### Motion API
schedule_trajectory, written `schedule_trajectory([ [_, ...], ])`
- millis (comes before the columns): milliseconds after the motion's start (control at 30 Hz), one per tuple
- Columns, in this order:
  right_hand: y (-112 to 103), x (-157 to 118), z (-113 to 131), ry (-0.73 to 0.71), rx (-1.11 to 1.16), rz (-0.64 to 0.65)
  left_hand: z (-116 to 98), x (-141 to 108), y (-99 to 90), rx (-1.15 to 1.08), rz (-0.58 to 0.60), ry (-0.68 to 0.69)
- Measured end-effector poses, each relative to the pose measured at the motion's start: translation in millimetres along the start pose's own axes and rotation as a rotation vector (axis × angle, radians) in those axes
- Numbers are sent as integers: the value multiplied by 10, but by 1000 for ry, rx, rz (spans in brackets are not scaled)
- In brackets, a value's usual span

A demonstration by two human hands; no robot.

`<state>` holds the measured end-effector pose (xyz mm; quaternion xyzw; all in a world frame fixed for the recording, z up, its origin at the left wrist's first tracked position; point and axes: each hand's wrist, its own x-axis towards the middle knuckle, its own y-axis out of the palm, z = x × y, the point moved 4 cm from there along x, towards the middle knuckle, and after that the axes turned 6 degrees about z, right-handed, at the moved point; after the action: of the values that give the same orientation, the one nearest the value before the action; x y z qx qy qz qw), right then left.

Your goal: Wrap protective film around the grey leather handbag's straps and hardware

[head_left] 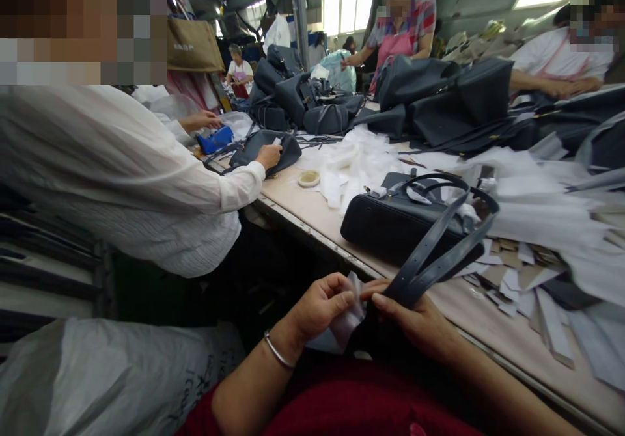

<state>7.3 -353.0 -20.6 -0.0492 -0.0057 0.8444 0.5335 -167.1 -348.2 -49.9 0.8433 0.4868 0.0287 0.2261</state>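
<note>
My left hand (pixel 325 306), with a silver bangle at the wrist, pinches a thin translucent wrapping sheet (pixel 349 322) over the table's front edge. Just to its right, my right hand (pixel 415 322) is closed around the dark handle straps (pixel 422 270), its fingertips near the sheet. The straps loop up from a dark handbag (pixel 385 224) lying on the table, with bits of white wrapping on its hardware. Part of the right hand's fingers is hidden behind the straps.
White sheets (pixel 354 159) and cardboard strips (pixel 551 325) cover much of the table (pixel 293 218). A tape roll (pixel 308 178) lies beyond. At left, a white-sleeved co-worker (pixel 195 189) handles another dark bag (pixel 249 153). Bags (pixel 459 107) are piled behind; a large sack (pixel 122 371) stands lower left.
</note>
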Motion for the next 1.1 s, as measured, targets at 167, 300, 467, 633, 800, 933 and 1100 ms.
schedule_trajectory([
  [167,-7,5,-60,11,-22,9,73,9,1,-40,13,-86],
  [300,19,10,-63,9,-44,41,101,46,-71,150,-68,-129],
  [467,-114,-15,-36,2,-81,-54,131,45,-198,249,-192,-146],
  [633,-331,-15,100,57,-40,-95,89,-9,-192,347,-239,-143],
  [800,-398,35,204,69,40,-174,43,-13,-118,413,-237,-100],
  [933,-465,61,234,21,50,-306,75,-11,-137,444,-221,-85],
  [1100,-506,75,257,6,-15,-335,107,-14,-165,490,-206,-75],
])
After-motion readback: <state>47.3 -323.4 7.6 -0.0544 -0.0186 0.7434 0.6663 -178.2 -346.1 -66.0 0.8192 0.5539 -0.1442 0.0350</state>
